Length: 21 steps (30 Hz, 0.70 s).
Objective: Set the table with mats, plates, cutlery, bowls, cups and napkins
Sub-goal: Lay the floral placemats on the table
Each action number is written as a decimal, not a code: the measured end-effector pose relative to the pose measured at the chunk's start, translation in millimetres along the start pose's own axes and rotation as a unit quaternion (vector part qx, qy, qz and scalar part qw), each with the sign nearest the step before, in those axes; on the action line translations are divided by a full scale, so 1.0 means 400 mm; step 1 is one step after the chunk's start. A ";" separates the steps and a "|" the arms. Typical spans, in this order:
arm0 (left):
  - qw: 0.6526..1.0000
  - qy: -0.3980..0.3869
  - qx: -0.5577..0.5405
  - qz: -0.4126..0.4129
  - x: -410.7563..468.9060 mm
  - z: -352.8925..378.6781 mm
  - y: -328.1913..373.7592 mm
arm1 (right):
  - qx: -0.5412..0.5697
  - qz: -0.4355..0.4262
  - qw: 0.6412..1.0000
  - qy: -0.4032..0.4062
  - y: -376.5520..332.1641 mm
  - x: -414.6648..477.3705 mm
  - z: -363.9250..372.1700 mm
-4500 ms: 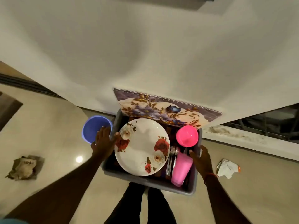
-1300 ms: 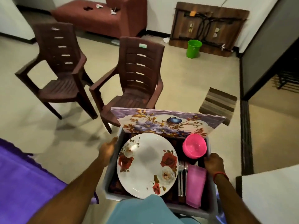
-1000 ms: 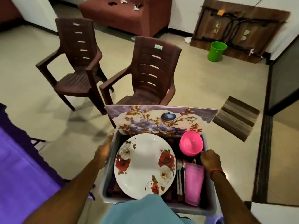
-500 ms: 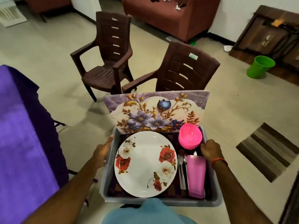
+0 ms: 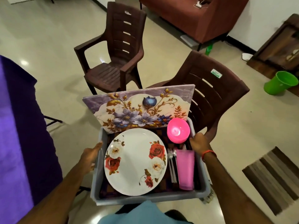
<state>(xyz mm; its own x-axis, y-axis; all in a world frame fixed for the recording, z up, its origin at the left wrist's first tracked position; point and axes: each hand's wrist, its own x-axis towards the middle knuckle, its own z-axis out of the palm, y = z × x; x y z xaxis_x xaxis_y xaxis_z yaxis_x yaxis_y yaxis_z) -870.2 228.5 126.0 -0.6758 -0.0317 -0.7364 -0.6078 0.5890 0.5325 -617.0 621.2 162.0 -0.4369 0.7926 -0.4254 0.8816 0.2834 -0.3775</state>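
My left hand [image 5: 90, 156] grips the tub [image 5: 145, 198] by its left wall, thumb up at the rim and the other fingers hidden beneath. My right hand [image 5: 199, 143] curls over the right rim, a red thread at the wrist. Between them I carry the grey tub level in front of my body.

Inside, a plate [image 5: 135, 161] fills the left and middle, lying flat on a dark patterned cloth [image 5: 106, 190]. Just right of it lies the cutlery [image 5: 171, 165], handles toward me, and beside that a cup [image 5: 185, 169] on its side against the right wall. Stacked bowls [image 5: 178, 130] sit in the far right corner, next to my right fingers. The mats [image 5: 137, 109] stand on edge along the far wall, leaning away and rising well above the rim.

A chair [image 5: 213, 94] stands directly behind the tub, its back toward me; a second chair [image 5: 116, 50] is farther off to the left. The table [image 5: 13, 143], under a purple cloth, runs along my left. A striped rug [image 5: 275, 178] lies to the right, a bucket [image 5: 281, 82] beyond it, a sofa [image 5: 194, 16] at the far wall.

The plate is white with red and cream roses; bowls and cup are pink; the mats show blue flowers and gold leaves.
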 end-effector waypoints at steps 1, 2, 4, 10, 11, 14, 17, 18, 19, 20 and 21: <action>1.000 0.001 0.003 -0.005 0.014 0.000 0.009 | -0.011 -0.006 1.000 -0.002 -0.023 0.027 0.002; 1.000 0.003 0.005 -0.010 0.030 -0.001 0.014 | -0.017 -0.005 1.000 -0.005 -0.044 0.046 0.002; 1.000 0.010 -0.002 -0.021 0.052 -0.005 0.026 | -0.010 -0.005 1.000 -0.017 -0.084 0.082 0.002; 0.997 0.030 -0.040 -0.052 0.098 -0.003 0.042 | -0.002 -0.033 0.998 -0.046 -0.169 0.198 0.015; 0.997 0.034 -0.046 -0.056 0.109 0.001 0.039 | -0.005 -0.038 0.998 -0.051 -0.180 0.222 0.019; 0.994 0.039 -0.067 -0.072 0.120 0.024 0.041 | -0.012 -0.047 0.996 -0.073 -0.204 0.298 0.027; 0.991 0.045 -0.086 -0.094 0.128 0.065 0.041 | -0.012 -0.062 0.994 -0.088 -0.214 0.380 0.039; 0.989 0.051 -0.094 -0.101 0.131 0.081 0.042 | -0.014 -0.066 0.993 -0.094 -0.218 0.409 0.042; 0.988 0.057 -0.102 -0.105 0.133 0.098 0.044 | -0.018 -0.072 0.992 -0.098 -0.219 0.439 0.047; 0.986 0.065 -0.106 -0.110 0.137 0.112 0.046 | -0.021 -0.075 0.992 -0.099 -0.219 0.464 0.051; 0.985 0.072 -0.107 -0.114 0.141 0.132 0.051 | -0.024 -0.079 0.991 -0.101 -0.217 0.493 0.056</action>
<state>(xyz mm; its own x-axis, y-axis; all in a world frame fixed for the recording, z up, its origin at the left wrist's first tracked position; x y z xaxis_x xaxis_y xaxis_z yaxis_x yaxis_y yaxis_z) -898.6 281.5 73.5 -0.5551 -0.2665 -0.7879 -0.8137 0.3705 0.4479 -783.9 740.7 92.3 -0.5925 0.6132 -0.5223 0.8049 0.4247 -0.4144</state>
